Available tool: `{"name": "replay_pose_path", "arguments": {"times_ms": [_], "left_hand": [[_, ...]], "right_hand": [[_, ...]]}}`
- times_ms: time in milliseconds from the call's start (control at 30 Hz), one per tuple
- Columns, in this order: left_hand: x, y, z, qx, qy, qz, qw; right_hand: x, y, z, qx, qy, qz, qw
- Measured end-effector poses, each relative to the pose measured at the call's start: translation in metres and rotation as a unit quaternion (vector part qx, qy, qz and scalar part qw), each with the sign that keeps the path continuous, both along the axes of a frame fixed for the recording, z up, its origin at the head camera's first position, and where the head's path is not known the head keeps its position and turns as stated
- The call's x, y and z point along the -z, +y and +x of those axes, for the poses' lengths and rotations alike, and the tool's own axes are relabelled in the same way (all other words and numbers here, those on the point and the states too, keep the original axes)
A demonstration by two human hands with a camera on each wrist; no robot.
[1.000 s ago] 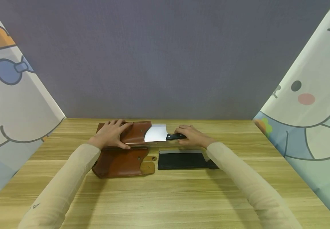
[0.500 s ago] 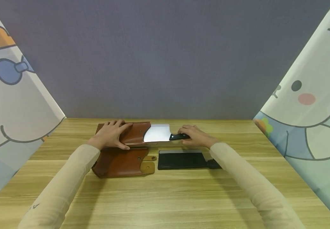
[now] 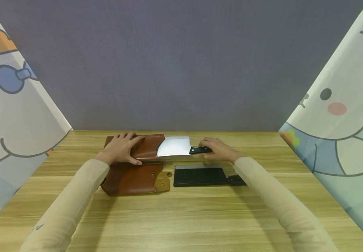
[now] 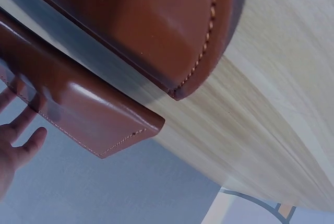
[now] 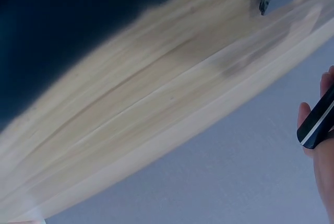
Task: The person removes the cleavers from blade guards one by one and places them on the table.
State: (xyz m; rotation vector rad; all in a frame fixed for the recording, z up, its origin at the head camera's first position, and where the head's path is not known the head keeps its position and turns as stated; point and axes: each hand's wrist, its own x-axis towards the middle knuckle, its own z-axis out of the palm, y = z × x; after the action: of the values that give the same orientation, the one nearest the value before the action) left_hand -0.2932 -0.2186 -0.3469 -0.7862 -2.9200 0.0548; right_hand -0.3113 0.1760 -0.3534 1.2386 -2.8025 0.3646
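A cleaver [image 3: 173, 146] with a shiny blade lies partly inside a brown leather knife sheath [image 3: 148, 147] near the back of the table. My right hand [image 3: 217, 149] grips its black riveted handle [image 3: 198, 150]; the handle's butt shows past the fingers in the right wrist view. My left hand [image 3: 120, 148] spans the sheath, thumb along the near edge and fingers over the far one. In the left wrist view, fingertips [image 4: 23, 119] lie against the stitched leather. The front part of the blade is hidden in the sheath.
Closer in lies a second brown sheath [image 3: 134, 179], with two tan snap straps [image 3: 162, 183] spread out at its mouth. To its right is a black-bladed cleaver [image 3: 200, 176] with a pale edge strip. A grey panel [image 3: 181, 70] stands behind the wooden table [image 3: 175, 220].
My right hand has moved right with the cleaver, and more of its blade shows outside the sheath. The sheath under my left hand has shifted slightly left.
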Motion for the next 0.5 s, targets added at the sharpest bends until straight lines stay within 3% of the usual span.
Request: {"name": "replay_pose_path", "arguments": {"times_ms": [500], "left_hand": [[0.000,-0.003,0.000,-0.007,-0.002,0.006,1.0000]], "right_hand": [[-0.002,0.013,0.002,0.010,-0.004,-0.014,0.9998]]}}
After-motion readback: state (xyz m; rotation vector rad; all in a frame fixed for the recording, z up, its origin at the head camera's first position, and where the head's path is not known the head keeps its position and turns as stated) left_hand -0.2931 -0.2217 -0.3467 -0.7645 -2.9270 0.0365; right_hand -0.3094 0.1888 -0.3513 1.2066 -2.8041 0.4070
